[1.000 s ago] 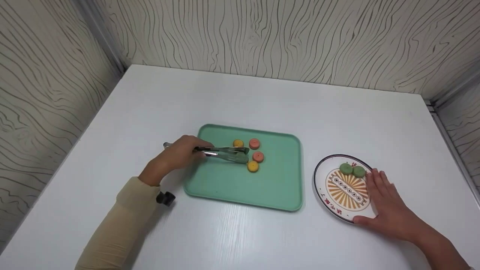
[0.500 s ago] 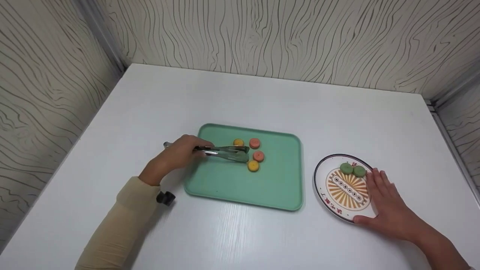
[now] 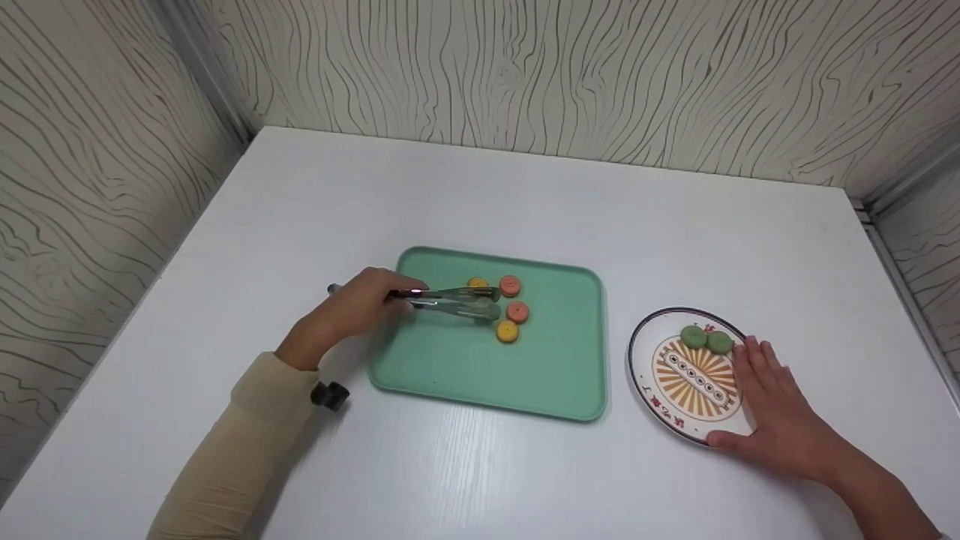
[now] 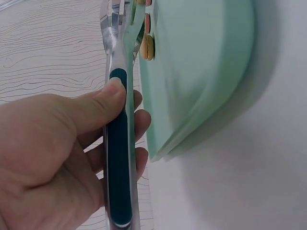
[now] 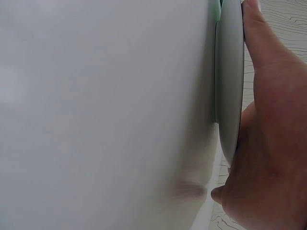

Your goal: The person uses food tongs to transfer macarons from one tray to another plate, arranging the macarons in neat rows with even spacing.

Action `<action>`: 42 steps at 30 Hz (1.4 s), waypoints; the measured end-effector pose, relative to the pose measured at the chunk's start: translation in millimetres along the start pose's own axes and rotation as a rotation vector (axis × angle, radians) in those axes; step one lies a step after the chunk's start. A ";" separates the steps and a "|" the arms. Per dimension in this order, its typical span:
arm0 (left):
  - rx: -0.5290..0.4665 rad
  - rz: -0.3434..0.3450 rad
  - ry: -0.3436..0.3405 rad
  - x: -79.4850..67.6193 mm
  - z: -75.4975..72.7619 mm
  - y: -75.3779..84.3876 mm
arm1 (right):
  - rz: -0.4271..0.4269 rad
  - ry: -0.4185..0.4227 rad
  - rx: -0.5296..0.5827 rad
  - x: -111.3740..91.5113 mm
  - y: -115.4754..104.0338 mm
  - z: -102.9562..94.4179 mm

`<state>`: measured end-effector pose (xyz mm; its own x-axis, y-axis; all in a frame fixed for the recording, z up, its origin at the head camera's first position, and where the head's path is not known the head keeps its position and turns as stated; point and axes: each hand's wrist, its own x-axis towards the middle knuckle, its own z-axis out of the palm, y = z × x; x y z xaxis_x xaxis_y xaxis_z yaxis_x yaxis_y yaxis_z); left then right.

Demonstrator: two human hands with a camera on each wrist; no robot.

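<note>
Left hand (image 3: 363, 301) grips tongs (image 4: 120, 167), right hand (image 3: 776, 420) lies spread on plate (image 3: 643, 367); closing tongs could nudge a crowded yellow macaron (image 3: 507, 331)

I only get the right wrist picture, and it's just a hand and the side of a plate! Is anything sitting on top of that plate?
Observer: Yes, two green cookies sit side by side on the plate, near its far edge.
Child: Ooh! And what's the other hand doing?
Observer: The left hand holds a pair of tongs, with the tips over a green tray.
Child: Are there any pink cookies on the tray?
Observer: Yes, two pink cookies lie there, just to the right of the tips of the tongs in the head view.
</note>
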<state>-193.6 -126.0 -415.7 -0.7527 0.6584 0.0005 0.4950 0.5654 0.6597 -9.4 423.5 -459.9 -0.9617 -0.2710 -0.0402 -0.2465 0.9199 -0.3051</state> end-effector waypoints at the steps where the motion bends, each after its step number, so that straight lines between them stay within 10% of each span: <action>1: -0.002 0.003 0.001 -0.1 -0.4 0.3 | 0.002 -0.002 0.001 0.1 -0.2 -0.4; 42: 0.030 0.047 -0.018 23.5 -9.4 28.5 | 0.010 -0.012 0.019 1.1 -1.4 -1.7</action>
<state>-201.3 -99.1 -389.8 -0.7207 0.6931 0.0168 0.5421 0.5483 0.6368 -10.3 422.4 -457.9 -0.9626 -0.2652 -0.0551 -0.2342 0.9170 -0.3228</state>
